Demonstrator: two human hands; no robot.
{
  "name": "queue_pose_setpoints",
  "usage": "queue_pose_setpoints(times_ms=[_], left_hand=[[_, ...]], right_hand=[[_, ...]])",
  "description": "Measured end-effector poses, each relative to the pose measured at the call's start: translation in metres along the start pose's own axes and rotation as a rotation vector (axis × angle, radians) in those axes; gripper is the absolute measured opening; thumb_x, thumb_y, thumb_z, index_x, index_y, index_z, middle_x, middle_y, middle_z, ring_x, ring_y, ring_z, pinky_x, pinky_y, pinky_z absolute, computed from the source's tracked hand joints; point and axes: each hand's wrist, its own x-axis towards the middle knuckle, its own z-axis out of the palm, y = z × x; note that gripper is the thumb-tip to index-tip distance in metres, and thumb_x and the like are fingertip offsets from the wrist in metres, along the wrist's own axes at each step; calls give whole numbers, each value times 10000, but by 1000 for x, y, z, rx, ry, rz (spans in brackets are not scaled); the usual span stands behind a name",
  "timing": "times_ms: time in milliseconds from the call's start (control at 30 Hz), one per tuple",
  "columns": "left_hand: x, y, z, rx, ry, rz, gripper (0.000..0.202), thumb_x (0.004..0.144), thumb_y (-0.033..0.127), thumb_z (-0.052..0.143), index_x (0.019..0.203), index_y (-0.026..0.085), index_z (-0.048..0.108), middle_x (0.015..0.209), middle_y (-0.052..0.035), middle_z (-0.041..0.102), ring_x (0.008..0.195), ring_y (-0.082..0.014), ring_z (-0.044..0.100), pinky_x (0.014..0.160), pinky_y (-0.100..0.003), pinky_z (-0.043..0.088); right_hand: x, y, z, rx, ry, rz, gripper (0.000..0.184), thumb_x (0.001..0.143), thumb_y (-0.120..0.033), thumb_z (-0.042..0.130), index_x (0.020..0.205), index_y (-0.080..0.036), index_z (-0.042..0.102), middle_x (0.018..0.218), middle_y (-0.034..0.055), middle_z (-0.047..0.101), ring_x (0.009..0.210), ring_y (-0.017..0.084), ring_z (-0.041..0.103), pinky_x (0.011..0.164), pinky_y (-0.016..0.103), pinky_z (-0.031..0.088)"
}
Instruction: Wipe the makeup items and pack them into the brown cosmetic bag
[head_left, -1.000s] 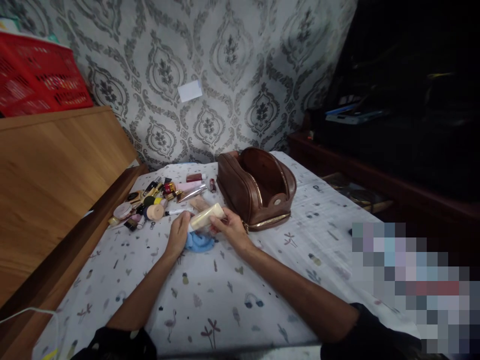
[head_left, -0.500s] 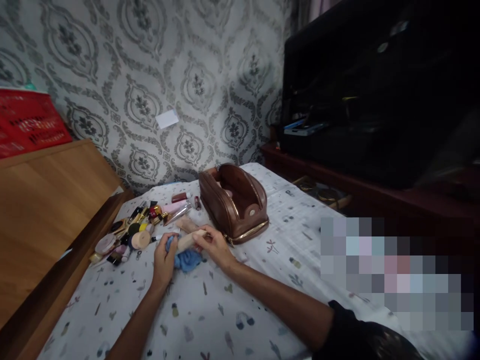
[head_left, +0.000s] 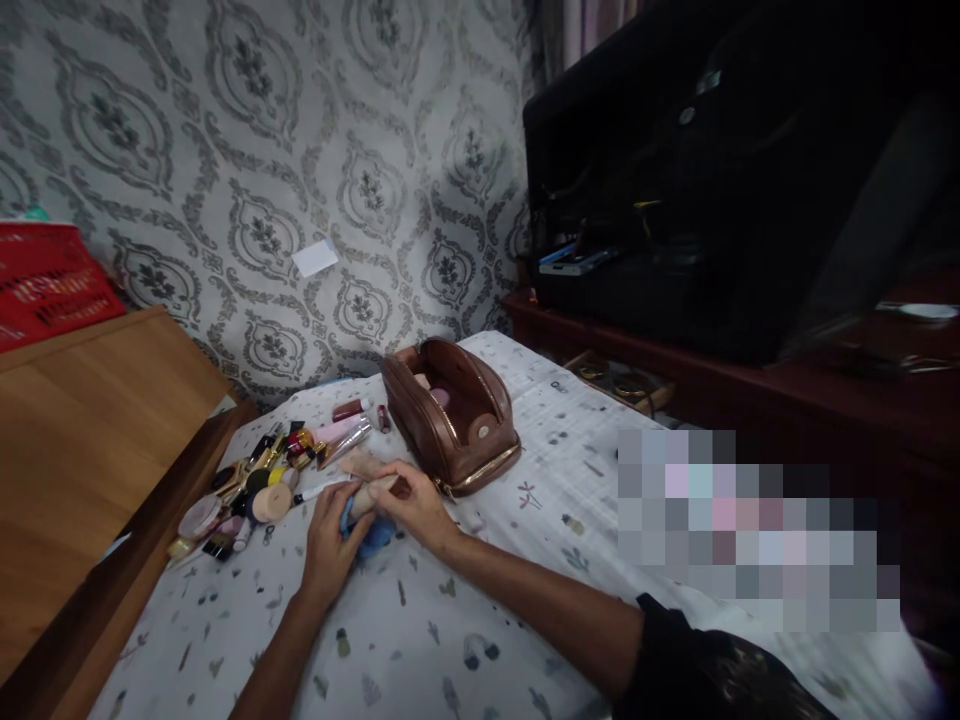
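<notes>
Together, the left hand and the right hand meet over a beige tube. It is pale, smooth and slim, and lies slanted just above the printed sheet. The right hand's fingers curl over its upper end. The left hand grips a crumpled blue cloth bunched under and against the tube's lower end. Just beyond the right hand stands a brown leather pouch, unzipped with its top gaping. Beyond the left hand, to its left, lies a heap of cosmetics, and much farther left sits a red basket.
</notes>
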Motion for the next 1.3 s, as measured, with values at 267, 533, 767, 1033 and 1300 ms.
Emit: queue_pose_setpoints(times_ms=[267,533,767,1033,1300], left_hand=[[3,3,0,-87,-68,-58,356,887,440,615,1171,224,626,1120,-76,656,1085,-264,612,961,-416,485],[4,7,-1,-102,-100,-114,401,862,477,636,1165,215,625,1138,-90,668,1098,-281,615,968,-435,480],[4,10,-1,-125,-46,-151,400,844,448,655,1153,199,606,1138,-82,666,1095,-257,611,977,-394,472],[6,28,-2,-323,25,-336,367,835,454,629,1090,193,592,976,-27,666,893,-196,612,820,-296,489],[5,34,-4,-398,22,-352,382,946,540,450,879,184,567,791,-2,581,750,-159,535,698,-261,443]], right_hand=[[-7,-13,-3,-147,-41,-16,338,739,-170,566,1067,-195,641,997,34,625,888,187,598,832,322,486],[-9,-10,-2,0,-89,17,681,792,-199,551,1438,-173,335,1137,86,637,970,198,641,881,353,526],[-1,8,1,160,-78,15,523,817,-372,654,1272,-190,470,1168,98,678,1043,213,665,944,386,521],[-4,-2,-2,21,-224,6,483,865,-474,639,1225,-152,625,1285,141,639,1117,254,644,982,419,519],[-19,11,1,-293,-386,-92,902,823,-377,718,1561,-160,247,1518,195,427,1382,317,441,1115,505,400]])
